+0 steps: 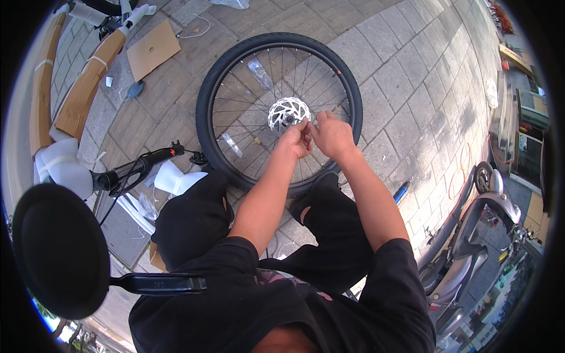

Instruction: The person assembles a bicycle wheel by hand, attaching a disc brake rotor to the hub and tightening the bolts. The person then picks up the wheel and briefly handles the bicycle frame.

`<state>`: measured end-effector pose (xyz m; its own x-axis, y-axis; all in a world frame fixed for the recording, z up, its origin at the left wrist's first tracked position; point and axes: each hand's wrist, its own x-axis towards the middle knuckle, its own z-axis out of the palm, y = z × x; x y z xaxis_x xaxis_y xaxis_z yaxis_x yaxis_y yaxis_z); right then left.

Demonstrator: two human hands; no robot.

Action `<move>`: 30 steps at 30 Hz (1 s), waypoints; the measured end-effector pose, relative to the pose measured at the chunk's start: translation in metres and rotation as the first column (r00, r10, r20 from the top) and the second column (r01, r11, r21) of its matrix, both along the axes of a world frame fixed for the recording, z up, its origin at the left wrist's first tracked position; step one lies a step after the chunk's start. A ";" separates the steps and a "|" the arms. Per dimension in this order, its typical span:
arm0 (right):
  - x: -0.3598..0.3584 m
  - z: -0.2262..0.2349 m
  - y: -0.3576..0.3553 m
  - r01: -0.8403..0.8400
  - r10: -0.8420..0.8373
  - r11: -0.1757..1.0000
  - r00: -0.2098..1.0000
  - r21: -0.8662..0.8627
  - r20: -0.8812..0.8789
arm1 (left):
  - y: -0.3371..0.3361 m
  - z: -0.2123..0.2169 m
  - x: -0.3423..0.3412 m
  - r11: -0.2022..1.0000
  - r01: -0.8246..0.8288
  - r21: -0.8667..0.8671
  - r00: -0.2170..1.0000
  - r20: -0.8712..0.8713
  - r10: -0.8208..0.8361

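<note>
In front of my feet is a bicycle wheel with a black tyre (206, 94); paving shows between its thin spokes. A silver brake rotor (288, 106) with cut-outs sits round its hub. My left hand (296, 140) is closed at the rotor's lower right side, thumb and fingertips pinched together. Beside it, my right hand (333, 135) is also closed, its fingertips meeting those of the left at the rotor's edge. Whatever lies between the fingertips is too small or too hidden to make out.
On the left lie a padded bicycle frame part (138, 167), cardboard-wrapped tubes (94, 88), white foam (175, 179) and a cardboard sheet (153, 50). A blue-and-black tool (402, 191) rests on the paving to the right. Farther right stands a motor scooter (465, 253).
</note>
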<state>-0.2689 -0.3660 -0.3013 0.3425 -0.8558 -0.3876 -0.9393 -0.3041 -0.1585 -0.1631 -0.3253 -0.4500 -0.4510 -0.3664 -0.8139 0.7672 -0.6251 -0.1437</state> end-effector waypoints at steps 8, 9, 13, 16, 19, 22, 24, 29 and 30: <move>0.002 -0.010 -0.005 -0.278 0.265 0.956 0.955 -0.095 -0.130 | -0.005 0.001 0.011 0.998 0.040 -0.042 0.998 0.043 -0.038; -0.001 -0.011 -0.004 -0.307 0.294 0.945 0.948 -0.110 -0.121 | -0.001 0.001 0.007 0.999 0.048 -0.015 0.998 0.046 -0.047; 0.004 -0.024 0.007 -0.194 0.193 0.980 0.981 -0.041 -0.036 | 0.002 -0.017 0.002 1.000 0.005 -0.016 0.999 0.052 -0.004; 0.011 -0.071 0.014 0.340 -0.392 0.906 0.899 0.251 0.197 | 0.009 -0.045 -0.019 0.969 -0.177 -0.174 0.983 -0.090 0.163; 0.008 -0.077 0.011 0.522 -0.900 0.389 0.393 0.759 0.190 | 0.019 -0.034 -0.022 0.977 -0.144 -0.155 0.980 -0.159 0.119; 0.001 -0.070 0.006 0.319 -0.419 0.859 0.887 0.400 0.192 | 0.017 -0.073 -0.022 0.980 -0.142 -0.138 0.988 -0.087 0.131; 0.009 -0.032 0.004 0.089 -0.101 0.986 0.992 0.143 0.075 | 0.014 -0.062 -0.022 0.990 -0.057 -0.131 0.996 -0.081 0.047; 0.010 -0.025 0.007 -0.203 0.202 0.973 0.979 0.113 0.020 | 0.010 -0.065 -0.026 0.997 -0.026 -0.076 1.000 -0.007 0.026; 0.009 -0.029 0.006 -0.183 0.180 0.982 0.982 0.053 0.063 | 0.007 -0.066 -0.027 0.997 -0.004 -0.079 1.000 0.003 0.005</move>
<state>-0.2604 -0.3602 -0.3304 0.5131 -0.7540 -0.4101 -0.8582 -0.4574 -0.2328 -0.1902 -0.3181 -0.5157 -0.4470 -0.4318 -0.7834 0.7703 -0.6310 -0.0917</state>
